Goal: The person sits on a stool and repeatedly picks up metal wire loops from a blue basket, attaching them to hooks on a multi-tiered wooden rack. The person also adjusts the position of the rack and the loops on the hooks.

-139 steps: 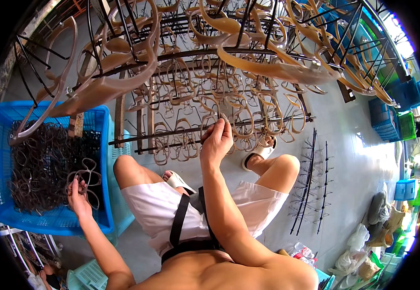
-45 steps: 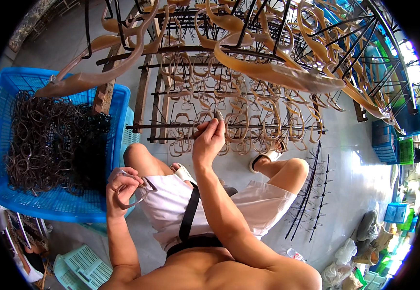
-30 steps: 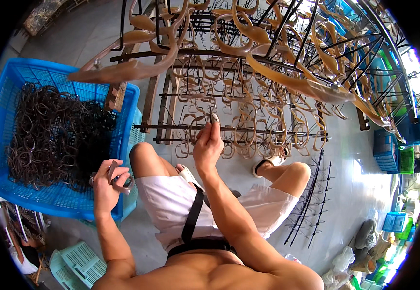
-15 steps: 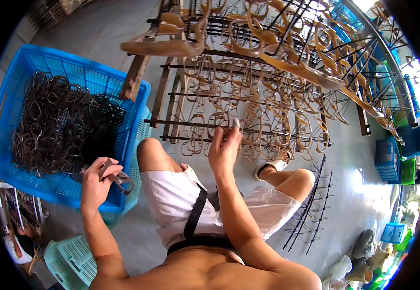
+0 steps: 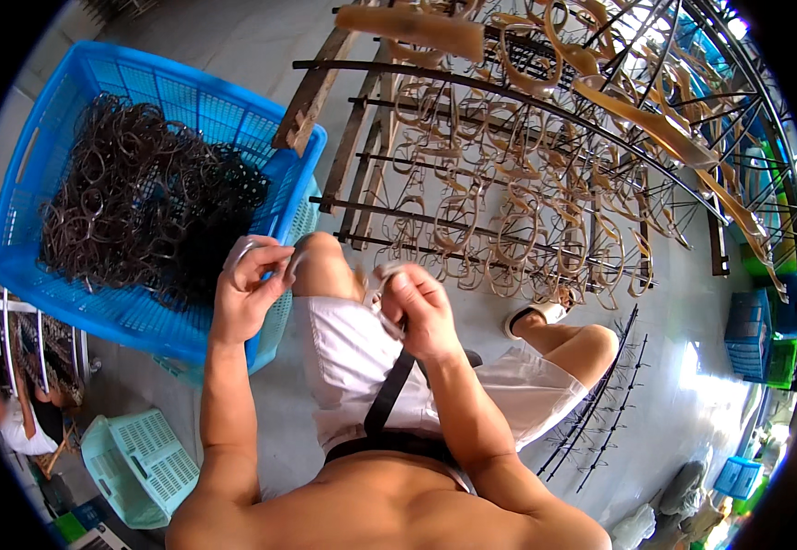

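Presently, both hands are seen raised together over the lap of a seated person in white shorts (image 5: 362, 367). The left hand (image 5: 250, 291) is closed in a pinch, thumb and fingers curled round a pale ring-shaped frame piece (image 5: 254, 249) held just near of the basket's right rim. The right hand (image 5: 420, 310) is likewise closed, fingers bunched round a second small pale loop (image 5: 382, 275) just above the left knee; what exactly is gripped there is partly hidden by the fingers. The two hands are kept near each other but apart. To the left, a large blue plastic basket (image 5: 114, 312) is set on the floor, filled with a tangled heap of dark brown rings (image 5: 142, 211). Far and to the right, a rack of dark metal rods (image 5: 472, 220) is spread out, hung with many tan loops (image 5: 518, 229) in rows; a wooden beam (image 5: 311, 101) is leaned against the basket's far right corner. A sandalled foot (image 5: 536, 316) is placed near the rack's near edge. A loose set of hooked rods (image 5: 600, 403) is laid on the floor to the right. A pale green crate (image 5: 142, 463) is noted near left, and small blue crates (image 5: 756, 330) far right.
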The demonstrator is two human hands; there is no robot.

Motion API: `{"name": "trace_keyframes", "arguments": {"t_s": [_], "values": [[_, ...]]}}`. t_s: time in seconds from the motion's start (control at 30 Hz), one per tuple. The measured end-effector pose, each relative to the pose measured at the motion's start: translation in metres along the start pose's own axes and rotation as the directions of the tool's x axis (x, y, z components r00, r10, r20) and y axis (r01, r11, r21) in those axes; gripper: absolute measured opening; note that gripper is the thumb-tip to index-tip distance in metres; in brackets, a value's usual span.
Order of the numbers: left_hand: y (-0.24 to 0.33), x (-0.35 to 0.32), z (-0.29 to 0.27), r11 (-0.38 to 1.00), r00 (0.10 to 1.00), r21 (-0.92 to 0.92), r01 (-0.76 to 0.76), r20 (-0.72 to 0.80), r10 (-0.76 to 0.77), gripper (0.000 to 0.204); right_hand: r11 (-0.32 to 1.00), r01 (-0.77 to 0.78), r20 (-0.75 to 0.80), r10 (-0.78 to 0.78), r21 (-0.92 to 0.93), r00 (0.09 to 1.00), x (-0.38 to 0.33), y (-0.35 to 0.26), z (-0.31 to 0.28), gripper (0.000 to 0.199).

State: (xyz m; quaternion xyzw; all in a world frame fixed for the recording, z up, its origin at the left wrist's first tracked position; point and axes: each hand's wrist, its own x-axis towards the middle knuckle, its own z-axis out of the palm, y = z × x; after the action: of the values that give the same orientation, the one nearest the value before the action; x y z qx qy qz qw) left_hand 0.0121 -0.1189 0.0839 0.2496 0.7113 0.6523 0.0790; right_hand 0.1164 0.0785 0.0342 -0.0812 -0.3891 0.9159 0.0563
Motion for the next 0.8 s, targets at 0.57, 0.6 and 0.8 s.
{"name": "trace_keyframes", "arguments": {"t_s": [0.57, 0.6, 0.8], "values": [[-0.043, 0.01, 0.082, 0.953, 0.961, 0.301, 0.032, -0.273, 0.054, 0.022, 0.81, 0.323, -0.207, -0.468, -0.49, 0.859, 0.025, 0.039, 0.044, 0.025], [-0.041, 0.015, 0.089, 0.981, 0.945, 0.158, 0.115, -0.322, -0.059, 0.021, 0.753, 0.31, -0.247, -0.525, -0.58, 0.815, 0.031, 0.03, 0.047, 0.023], [-0.048, 0.04, 0.09, 0.904, 1.0, 0.427, -0.003, 0.023, -0.008, 0.021, 0.612, 0.224, -0.299, -0.632, -0.758, 0.714, 0.06, 0.038, 0.017, 0.028]]}}
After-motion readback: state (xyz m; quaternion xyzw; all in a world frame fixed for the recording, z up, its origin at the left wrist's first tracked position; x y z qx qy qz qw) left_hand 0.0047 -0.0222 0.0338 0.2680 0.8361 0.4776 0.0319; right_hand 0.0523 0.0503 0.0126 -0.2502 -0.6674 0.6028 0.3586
